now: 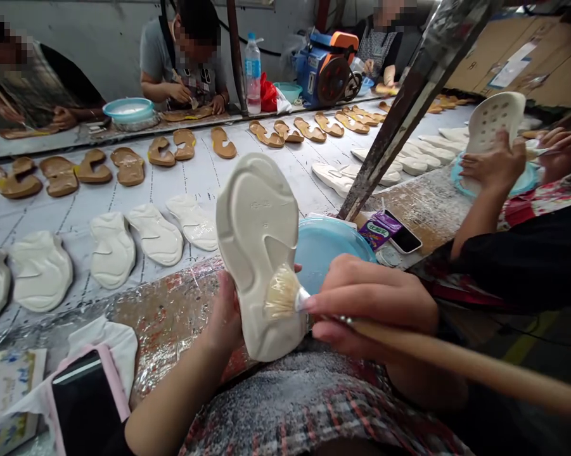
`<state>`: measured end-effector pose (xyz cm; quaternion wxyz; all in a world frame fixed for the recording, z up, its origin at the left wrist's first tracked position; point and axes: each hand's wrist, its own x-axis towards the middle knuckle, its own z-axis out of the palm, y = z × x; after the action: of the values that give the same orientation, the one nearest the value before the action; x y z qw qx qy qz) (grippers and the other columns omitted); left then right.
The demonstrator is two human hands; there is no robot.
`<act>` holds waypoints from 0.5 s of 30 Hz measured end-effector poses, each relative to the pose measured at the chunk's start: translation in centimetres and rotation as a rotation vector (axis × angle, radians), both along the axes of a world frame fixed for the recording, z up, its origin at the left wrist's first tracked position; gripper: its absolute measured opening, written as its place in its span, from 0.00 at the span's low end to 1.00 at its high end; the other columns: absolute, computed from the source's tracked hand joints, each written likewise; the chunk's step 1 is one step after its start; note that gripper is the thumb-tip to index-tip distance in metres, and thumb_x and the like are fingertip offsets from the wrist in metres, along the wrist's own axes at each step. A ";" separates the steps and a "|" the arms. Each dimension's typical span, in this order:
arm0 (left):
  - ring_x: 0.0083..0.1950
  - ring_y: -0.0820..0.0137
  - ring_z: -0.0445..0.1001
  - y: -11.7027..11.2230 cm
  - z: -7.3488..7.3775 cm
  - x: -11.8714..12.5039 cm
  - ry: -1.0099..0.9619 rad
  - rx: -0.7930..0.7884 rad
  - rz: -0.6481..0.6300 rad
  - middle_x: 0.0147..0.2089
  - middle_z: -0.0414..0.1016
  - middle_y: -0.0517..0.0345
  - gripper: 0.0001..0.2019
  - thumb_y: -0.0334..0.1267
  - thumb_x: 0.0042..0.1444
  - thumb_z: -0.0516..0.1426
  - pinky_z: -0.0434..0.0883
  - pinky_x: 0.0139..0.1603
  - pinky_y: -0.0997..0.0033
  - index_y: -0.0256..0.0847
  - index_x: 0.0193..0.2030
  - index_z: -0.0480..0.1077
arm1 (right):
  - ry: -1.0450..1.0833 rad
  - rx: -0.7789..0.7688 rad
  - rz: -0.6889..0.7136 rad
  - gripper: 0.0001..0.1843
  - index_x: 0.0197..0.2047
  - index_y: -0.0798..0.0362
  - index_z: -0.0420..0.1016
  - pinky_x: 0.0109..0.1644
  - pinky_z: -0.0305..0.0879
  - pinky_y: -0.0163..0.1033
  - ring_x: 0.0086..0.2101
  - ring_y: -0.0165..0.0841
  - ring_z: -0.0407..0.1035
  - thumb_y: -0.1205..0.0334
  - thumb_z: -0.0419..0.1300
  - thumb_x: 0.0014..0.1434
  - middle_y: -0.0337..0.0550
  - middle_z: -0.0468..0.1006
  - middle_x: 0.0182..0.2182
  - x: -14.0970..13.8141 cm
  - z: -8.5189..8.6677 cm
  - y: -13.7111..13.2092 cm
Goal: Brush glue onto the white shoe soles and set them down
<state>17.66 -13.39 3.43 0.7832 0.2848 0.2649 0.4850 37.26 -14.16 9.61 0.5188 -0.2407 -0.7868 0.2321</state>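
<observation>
Upright in front of me is a white shoe sole [259, 215], its moulded face turned towards me. My left hand [225, 313] grips its lower left edge, with the fingers hidden behind it. My right hand [378, 304] is closed on a brush [384, 332] with a long wooden handle. The pale bristles [280, 294] press and fan out on the lower part of the sole. Behind the sole stands a light blue basin [330, 250], partly covered by the sole and my right hand.
White soles [111, 247] and brown footbeds [128, 166] line the long belt. A slanted metal post [399, 95] rises at right. A pink-cased phone [88, 402] lies front left; another phone [404, 237] lies beside a purple packet [380, 228]. A co-worker's hand [497, 161] holds a perforated sole.
</observation>
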 end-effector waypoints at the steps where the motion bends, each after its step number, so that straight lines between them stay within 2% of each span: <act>1: 0.66 0.43 0.72 -0.3 0.3 0.2 -0.023 0.007 -0.020 0.52 0.82 0.45 0.39 0.75 0.50 0.58 0.74 0.64 0.50 0.40 0.51 0.80 | -0.038 0.101 -0.007 0.04 0.43 0.55 0.80 0.36 0.71 0.40 0.29 0.31 0.73 0.66 0.67 0.63 0.43 0.80 0.28 -0.5 0.9 0.0; 4: 0.71 0.47 0.67 -1.2 0.9 0.3 -0.056 0.013 -0.048 0.49 0.83 0.49 0.33 0.72 0.51 0.60 0.72 0.67 0.52 0.43 0.46 0.82 | -0.108 0.210 -0.079 0.03 0.42 0.55 0.79 0.36 0.71 0.42 0.29 0.31 0.73 0.66 0.67 0.64 0.43 0.80 0.28 -1.5 2.5 0.1; 6: 0.72 0.48 0.65 -1.6 1.2 0.2 -0.052 0.012 -0.025 0.50 0.83 0.50 0.31 0.69 0.52 0.62 0.71 0.69 0.53 0.43 0.48 0.81 | -0.111 0.194 -0.114 0.03 0.42 0.54 0.78 0.37 0.72 0.41 0.30 0.31 0.74 0.65 0.66 0.65 0.43 0.81 0.29 -1.9 2.7 0.2; 8: 0.71 0.48 0.66 -1.7 1.5 0.0 -0.062 0.026 0.008 0.50 0.82 0.49 0.32 0.68 0.53 0.62 0.71 0.69 0.54 0.41 0.50 0.81 | -0.131 0.218 -0.105 0.03 0.40 0.54 0.77 0.37 0.72 0.40 0.30 0.31 0.75 0.64 0.65 0.66 0.42 0.81 0.28 -2.0 2.1 0.1; 10: 0.66 0.47 0.72 -1.6 1.7 -0.2 -0.084 0.064 0.033 0.51 0.82 0.46 0.36 0.70 0.56 0.57 0.73 0.66 0.53 0.39 0.53 0.79 | -0.189 0.281 -0.044 0.06 0.37 0.54 0.76 0.33 0.69 0.40 0.26 0.30 0.73 0.63 0.62 0.67 0.42 0.79 0.26 -2.0 1.2 -0.1; 12: 0.57 0.48 0.79 -1.5 1.9 -0.5 -0.105 0.096 0.027 0.51 0.81 0.43 0.40 0.72 0.59 0.51 0.78 0.59 0.52 0.36 0.56 0.78 | -0.256 0.310 -0.015 0.07 0.36 0.55 0.76 0.30 0.67 0.40 0.24 0.30 0.70 0.64 0.60 0.68 0.41 0.78 0.23 -1.7 0.6 -0.3; 15: 0.49 0.51 0.80 -1.6 2.1 -0.7 -0.099 0.095 0.015 0.53 0.80 0.41 0.41 0.72 0.60 0.48 0.80 0.52 0.54 0.35 0.58 0.77 | -0.268 0.301 -0.054 0.02 0.39 0.54 0.76 0.33 0.69 0.39 0.26 0.29 0.72 0.66 0.63 0.66 0.41 0.78 0.24 -1.1 0.4 -0.3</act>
<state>17.00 -14.96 5.54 0.7775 0.2950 0.2045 0.5164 36.17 -14.43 9.98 0.4456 -0.2102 -0.8679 0.0640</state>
